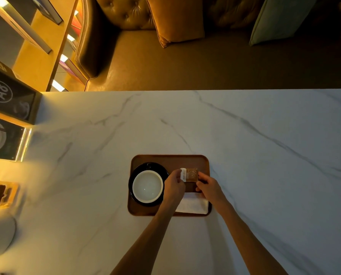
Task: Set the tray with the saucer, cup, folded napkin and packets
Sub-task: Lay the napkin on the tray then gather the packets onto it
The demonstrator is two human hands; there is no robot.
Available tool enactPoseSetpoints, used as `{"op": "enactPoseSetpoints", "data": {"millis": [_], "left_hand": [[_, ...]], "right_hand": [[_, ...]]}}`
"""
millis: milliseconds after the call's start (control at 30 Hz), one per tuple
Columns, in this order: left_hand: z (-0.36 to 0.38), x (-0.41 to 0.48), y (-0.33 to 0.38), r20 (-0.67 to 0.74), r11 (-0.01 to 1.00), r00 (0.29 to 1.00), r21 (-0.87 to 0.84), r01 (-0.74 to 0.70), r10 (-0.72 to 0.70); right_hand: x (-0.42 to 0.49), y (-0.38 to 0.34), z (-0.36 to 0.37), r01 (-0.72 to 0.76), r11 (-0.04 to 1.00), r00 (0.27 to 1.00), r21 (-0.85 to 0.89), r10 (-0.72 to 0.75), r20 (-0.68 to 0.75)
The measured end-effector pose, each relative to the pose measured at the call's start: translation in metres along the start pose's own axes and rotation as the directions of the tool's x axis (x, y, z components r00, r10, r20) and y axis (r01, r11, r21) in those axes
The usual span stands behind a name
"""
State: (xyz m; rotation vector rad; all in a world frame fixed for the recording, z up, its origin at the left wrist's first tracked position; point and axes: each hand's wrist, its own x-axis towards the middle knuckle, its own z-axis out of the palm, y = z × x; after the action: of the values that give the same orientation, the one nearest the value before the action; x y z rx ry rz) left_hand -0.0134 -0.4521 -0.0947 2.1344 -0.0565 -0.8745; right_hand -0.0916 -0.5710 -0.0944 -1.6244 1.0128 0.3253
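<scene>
On the marble bench (pixel 245 155) the brown tray (pixel 169 160) already carried the black saucer (pixel 133 176) with the white cup (pixel 147 185) along its left side, and the folded napkin (pixel 193 205) at its near right corner. The left hand (pixel 174 184) and right hand (pixel 209 186) each pinched an end of the packets (pixel 189 175), held over the tray's right half beyond the napkin. The risk seemed a loose release: the packets could fan apart or slide against the saucer.

A white marble table (pixel 245 135) fronts a tufted leather sofa (pixel 110 36) bearing an orange cushion (pixel 175 18).
</scene>
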Motion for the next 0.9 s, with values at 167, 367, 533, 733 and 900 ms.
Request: {"op": "enactPoseSetpoints", "data": {"millis": [167, 367, 533, 733, 900], "left_hand": [[-0.0018, -0.0002, 0.0004, -0.002, 1.0, 1.0, -0.013, 0.002, -0.002], [-0.0035, 0.0002, 0.001, 0.011, 1.0, 1.0, -0.003, 0.01, -0.01], [-0.004, -0.0011, 0.0028, 0.019, 1.0, 1.0, 0.003, 0.0, 0.0], [-0.0039, -0.0015, 0.0036, 0.024, 1.0, 1.0, 0.014, 0.009, -0.01], [-0.0052, -0.0008, 0.0042, 0.035, 1.0, 0.999, 0.003, 0.016, -0.016]], "right_hand": [[-0.0008, -0.0017, 0.0014, 0.005, 1.0, 1.0, 0.005, -0.005, -0.005], [-0.001, -0.0027, 0.001, 0.022, 1.0, 1.0, -0.015, -0.022, -0.006], [-0.0034, -0.0056, 0.0004, 0.019, 1.0, 1.0, -0.013, -0.019, 0.007], [-0.0067, -0.0088, 0.0006, 0.029, 0.999, 0.999, -0.018, -0.029, 0.015], [-0.0055, -0.0089, 0.0018, 0.04, 0.999, 0.999, -0.024, -0.04, 0.009]]}}
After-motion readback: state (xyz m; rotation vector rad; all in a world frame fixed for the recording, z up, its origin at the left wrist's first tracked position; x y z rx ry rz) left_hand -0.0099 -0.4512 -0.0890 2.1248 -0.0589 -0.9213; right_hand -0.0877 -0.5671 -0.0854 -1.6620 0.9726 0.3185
